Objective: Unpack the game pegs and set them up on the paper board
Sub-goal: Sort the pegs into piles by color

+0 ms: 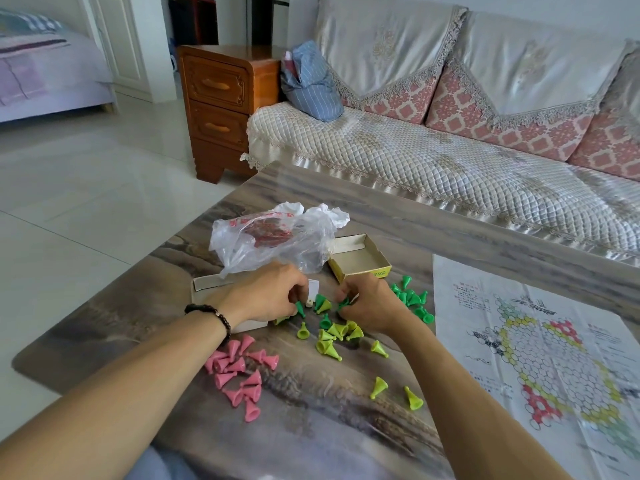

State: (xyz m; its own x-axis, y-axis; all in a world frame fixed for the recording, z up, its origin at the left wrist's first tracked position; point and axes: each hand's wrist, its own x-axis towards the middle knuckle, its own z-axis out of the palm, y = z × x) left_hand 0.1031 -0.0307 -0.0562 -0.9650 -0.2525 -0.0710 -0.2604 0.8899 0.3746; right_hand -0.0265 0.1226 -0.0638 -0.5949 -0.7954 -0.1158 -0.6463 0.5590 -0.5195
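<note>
A person sits at a marbled table [346, 427], both forearms reaching forward to a spill of small cone-shaped game pegs.

The unpacking looks nearly done; the setting-up has not begun. The paper board [540, 358] lies flat at the right of the table, printed with a star of hexagon cells, and no peg stands on it. An open yellow-edged box tray [360, 258] sits far of the hands, and appears to hold nothing. A crumpled plastic bag [273, 237] lies beside it, over a white box part [207, 282].

The pegs lie sorted loosely by colour. The pink pegs [239, 372], about fifteen, lie in a cluster at the near left. The yellow-green pegs [332, 337], roughly a dozen, lie in the middle, with two more apart nearer the person. The dark green pegs [412, 299] lie piled to the right of the hands; overlap prevents a sure count, perhaps ten to fifteen.

The left hand [266, 296], a bead bracelet on its wrist, pinches one dark green peg with curled fingers. The right hand [367, 303] is curled around at least one more dark green peg among the loose ones.
</note>
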